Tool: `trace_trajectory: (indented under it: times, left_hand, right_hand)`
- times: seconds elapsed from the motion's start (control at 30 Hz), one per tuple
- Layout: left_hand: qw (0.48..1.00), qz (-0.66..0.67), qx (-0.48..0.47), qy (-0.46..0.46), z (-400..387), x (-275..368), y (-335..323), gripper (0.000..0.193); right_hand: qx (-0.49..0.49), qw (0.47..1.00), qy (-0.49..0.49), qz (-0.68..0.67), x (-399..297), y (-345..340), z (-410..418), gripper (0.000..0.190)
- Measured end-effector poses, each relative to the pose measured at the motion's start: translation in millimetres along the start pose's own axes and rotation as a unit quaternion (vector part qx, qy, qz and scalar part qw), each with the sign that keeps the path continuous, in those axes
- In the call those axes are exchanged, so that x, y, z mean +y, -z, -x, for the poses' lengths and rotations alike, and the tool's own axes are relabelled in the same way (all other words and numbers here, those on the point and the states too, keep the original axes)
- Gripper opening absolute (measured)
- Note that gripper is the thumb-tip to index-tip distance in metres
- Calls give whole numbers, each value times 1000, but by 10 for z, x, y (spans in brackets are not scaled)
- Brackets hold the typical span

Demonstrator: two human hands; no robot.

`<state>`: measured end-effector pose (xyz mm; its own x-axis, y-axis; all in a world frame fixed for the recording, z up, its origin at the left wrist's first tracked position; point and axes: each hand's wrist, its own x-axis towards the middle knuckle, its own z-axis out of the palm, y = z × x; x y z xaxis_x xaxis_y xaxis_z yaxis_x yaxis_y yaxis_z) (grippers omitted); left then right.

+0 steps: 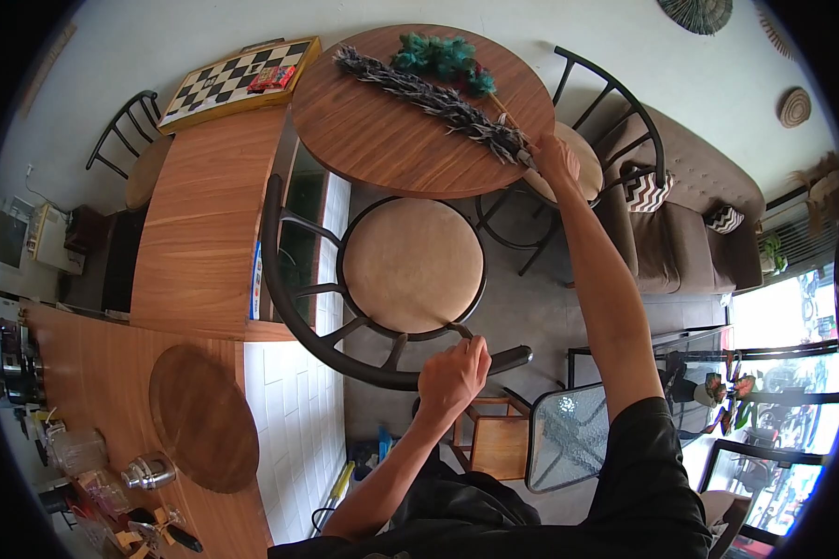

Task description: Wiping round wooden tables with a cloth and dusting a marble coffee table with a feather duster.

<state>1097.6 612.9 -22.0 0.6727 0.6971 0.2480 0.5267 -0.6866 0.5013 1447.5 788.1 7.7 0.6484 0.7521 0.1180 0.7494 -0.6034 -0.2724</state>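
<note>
My left hand [453, 374] is closed around the dark curved backrest rail of a chair with a round beige seat [412, 265]. At the right edge of a round wooden table [391, 154], my right hand [556, 159] grips the handle end of a grey feather duster [426, 98]. The duster lies slantwise across the tabletop, its far end towards the upper left. Behind it rests a green feather duster [437, 56], whose thin light stick runs towards my right hand; whether my fingers touch that stick, I cannot tell.
A wooden counter [203, 230] with a chessboard [231, 80] and a round wooden board [204, 419] stands left. Another chair [612, 84] and a brown sofa [685, 244] are at the right. Lower right are a glass-topped table [566, 433] and a wooden stool [500, 444].
</note>
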Motion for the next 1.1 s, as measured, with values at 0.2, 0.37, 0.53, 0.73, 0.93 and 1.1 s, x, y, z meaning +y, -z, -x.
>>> trace_trajectory:
  times: [0.2, 0.37, 0.53, 0.73, 0.93, 1.1]
  left_hand:
    - [1000, -6, -1, -3, -28, 13, -14, 16]
    - [1000, -10, 6, -5, -22, -21, 1, 15]
    - [1000, -16, 10, -15, -56, 51, -30, 15]
    - [1000, 16, 5, 14, 28, 4, -22, 11]
    - [994, 104, 20, 6, 5, -11, 3, 10]
    - [915, 400, 49, 5, -116, -115, 292, 27]
  right_hand:
    - [37, 999, 4, -2, -9, -20, -9, 29]
    - [28, 999, 2, -31, -193, 146, 55, 45]
    - [121, 988, 10, -91, 146, 212, 7, 52]
    - [70, 837, 9, -543, 227, 670, 1304, 44]
    - [31, 762, -83, -641, 520, 940, 3596, 39]
    - [-55, 783, -178, -593, 587, 922, 5019, 37]
